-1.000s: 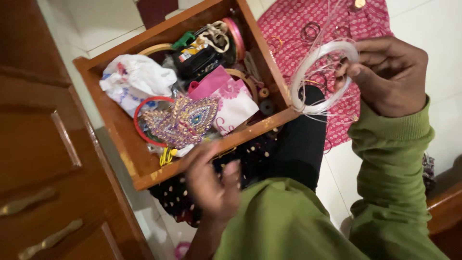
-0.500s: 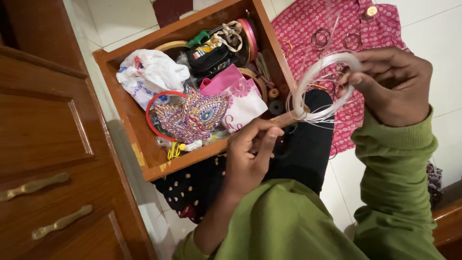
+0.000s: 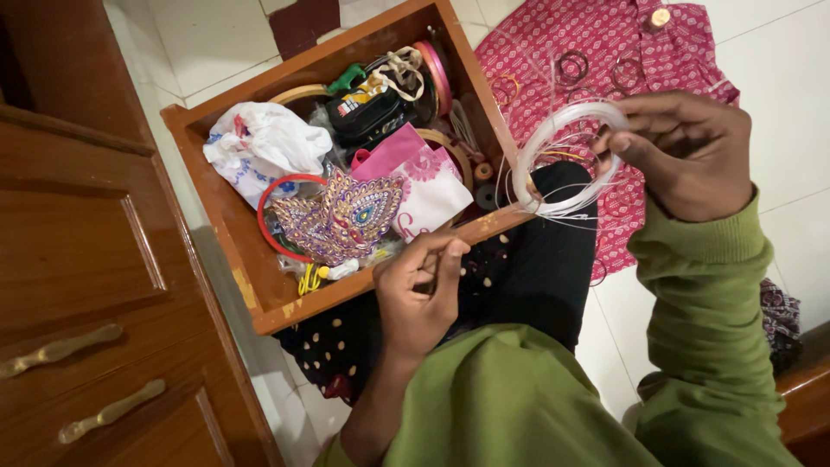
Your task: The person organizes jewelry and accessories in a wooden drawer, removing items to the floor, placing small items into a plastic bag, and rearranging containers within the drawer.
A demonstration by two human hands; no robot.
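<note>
White tiled floor [image 3: 216, 43] — right hand [image 3: 687, 156] grips clear cord coil [image 3: 562, 160], left hand [image 3: 419, 290] pinched by wooden drawer [image 3: 259, 294].

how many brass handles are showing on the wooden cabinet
2. The upper handle sits at the left edge on the middle panel; the lower handle is just below and to its right. Others may lie outside the frame.

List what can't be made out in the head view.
- Left hand: fingertips pinched, any strand between them too thin to see.
- Coil of clear line: far arc hidden by right hand.
- Wooden drawer: bottom buried under clutter.
- Cabinet: cut off by left edge.
</note>
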